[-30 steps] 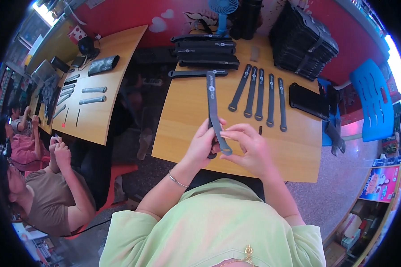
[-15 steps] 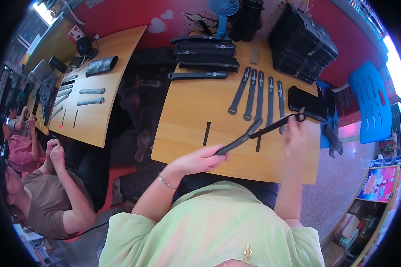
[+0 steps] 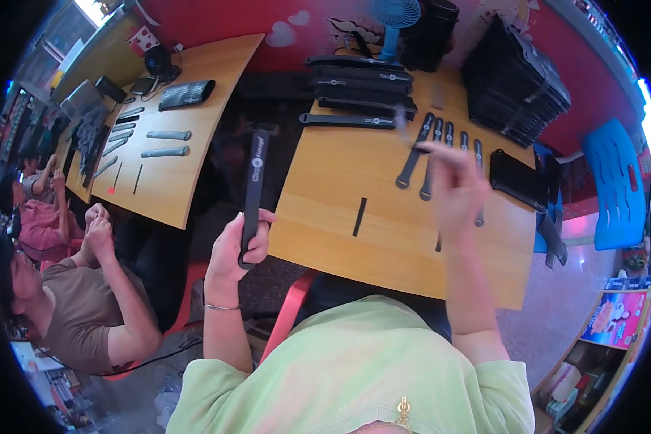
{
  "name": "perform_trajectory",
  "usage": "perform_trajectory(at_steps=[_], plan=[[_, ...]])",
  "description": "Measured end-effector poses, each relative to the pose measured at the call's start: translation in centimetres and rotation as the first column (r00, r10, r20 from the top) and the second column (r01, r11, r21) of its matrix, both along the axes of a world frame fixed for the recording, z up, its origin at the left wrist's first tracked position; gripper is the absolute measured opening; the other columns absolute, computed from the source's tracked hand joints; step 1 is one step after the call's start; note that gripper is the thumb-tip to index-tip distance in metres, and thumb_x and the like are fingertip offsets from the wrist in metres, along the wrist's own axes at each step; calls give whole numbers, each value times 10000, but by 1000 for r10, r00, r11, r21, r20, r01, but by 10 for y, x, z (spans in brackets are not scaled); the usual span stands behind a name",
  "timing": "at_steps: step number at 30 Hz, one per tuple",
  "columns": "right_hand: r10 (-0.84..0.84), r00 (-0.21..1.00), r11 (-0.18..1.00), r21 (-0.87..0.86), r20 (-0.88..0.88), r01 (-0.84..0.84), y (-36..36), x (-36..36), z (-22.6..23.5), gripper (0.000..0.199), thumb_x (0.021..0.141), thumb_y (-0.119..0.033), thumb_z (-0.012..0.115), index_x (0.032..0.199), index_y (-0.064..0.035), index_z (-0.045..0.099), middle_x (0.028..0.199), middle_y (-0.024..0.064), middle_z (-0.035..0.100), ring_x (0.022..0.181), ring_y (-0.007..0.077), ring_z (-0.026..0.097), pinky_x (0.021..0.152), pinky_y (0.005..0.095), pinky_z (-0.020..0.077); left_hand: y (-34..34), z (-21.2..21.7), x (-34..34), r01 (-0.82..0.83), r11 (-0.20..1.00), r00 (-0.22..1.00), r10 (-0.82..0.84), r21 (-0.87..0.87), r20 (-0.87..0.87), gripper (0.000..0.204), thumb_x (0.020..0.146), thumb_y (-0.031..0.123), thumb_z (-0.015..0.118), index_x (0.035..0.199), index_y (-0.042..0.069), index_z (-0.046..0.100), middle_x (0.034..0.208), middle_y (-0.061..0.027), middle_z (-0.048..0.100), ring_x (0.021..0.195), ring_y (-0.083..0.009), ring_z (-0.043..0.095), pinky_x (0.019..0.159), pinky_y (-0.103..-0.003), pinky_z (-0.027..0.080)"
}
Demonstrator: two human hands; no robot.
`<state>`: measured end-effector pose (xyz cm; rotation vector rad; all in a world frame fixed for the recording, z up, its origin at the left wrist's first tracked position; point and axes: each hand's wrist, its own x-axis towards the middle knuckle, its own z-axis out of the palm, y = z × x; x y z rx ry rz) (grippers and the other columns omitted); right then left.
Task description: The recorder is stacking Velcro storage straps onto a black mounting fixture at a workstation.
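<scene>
Upright in my left hand point(image 3: 242, 246) is a black strap point(image 3: 256, 173) with pale printing, gripped at its lower end beyond the table's left edge. My right hand point(image 3: 456, 184) is raised over the table, its fingers smeared by motion; a faint pale blur shows beyond the fingertips, too unclear to name. Behind that hand lies a row of dark straps point(image 3: 415, 160) with rounded ends, partly covered by it. A stack of black straps point(image 3: 362, 90) fills the back left of the table, with a single strap point(image 3: 351, 121) in front.
Dark slots point(image 3: 359, 217) mark the wooden table point(image 3: 325, 195). At its back stand a blue fan point(image 3: 396, 18) and a tall pile of black folded items point(image 3: 517, 83); a black pouch point(image 3: 518, 179) lies at right. A blue chair point(image 3: 615, 188) stands beyond. A co-worker point(image 3: 98, 304) sits left by another table point(image 3: 170, 192).
My left hand has moved left and raised the strap upright. My right hand, earlier at the strap's far end, is now apart from it, further left and blurred. The view has shifted slightly.
</scene>
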<state>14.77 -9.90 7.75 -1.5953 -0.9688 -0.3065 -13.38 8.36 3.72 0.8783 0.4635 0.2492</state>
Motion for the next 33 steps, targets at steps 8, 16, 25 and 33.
perform_trajectory(at_steps=[8, 16, 25, 33], plan=[[394, 915, 704, -670, 91, -236, 60, -90, -100, 283, 782, -210, 661, 1056, -145, 653, 1074, 75, 657, 815, 243, 666, 674, 334, 534, -11, 4, 13, -156, 977, 965, 183, -148, 188, 425, 992, 275, 313, 1244, -39, 449, 676, -16, 425, 489, -81, 389, 441, -200, 303], [362, 928, 771, -588, 90, -244, 78, -85, -98, 340, 808, -244, 641, 1126, -120, 630, 1097, 76, 646, 732, 226, 655, 648, 325, 520, -18, -4, 17, -241, 970, 946, 229, 29, 229, 397, 1006, 284, 349, 1244, -20, 440, 851, -104, 590, 672, -161, 574, 584, -249, 465], [457, 874, 829, -278, -164, -485, 2, -85, -29, 375, 717, -109, 758, 1081, -108, 665, 826, 51, 566, 693, 160, 585, 577, 266, 474, -54, -12, 67, -237, 967, 930, 253, -92, 266, 305, 1008, 288, 346, 1180, 59, 451, 1186, -221, 560, 915, -281, 663, 779, -340, 568], [259, 941, 915, -256, -219, -311, -42, -65, -29, 347, 745, -45, 726, 1083, -103, 671, 780, 55, 563, 661, 181, 581, 554, 273, 458, -95, -3, 110, -65, 995, 960, 84, -80, 266, 354, 905, 7, 545, 1238, 52, 436, 1086, -112, 568, 1056, -228, 596, 851, -338, 547]])
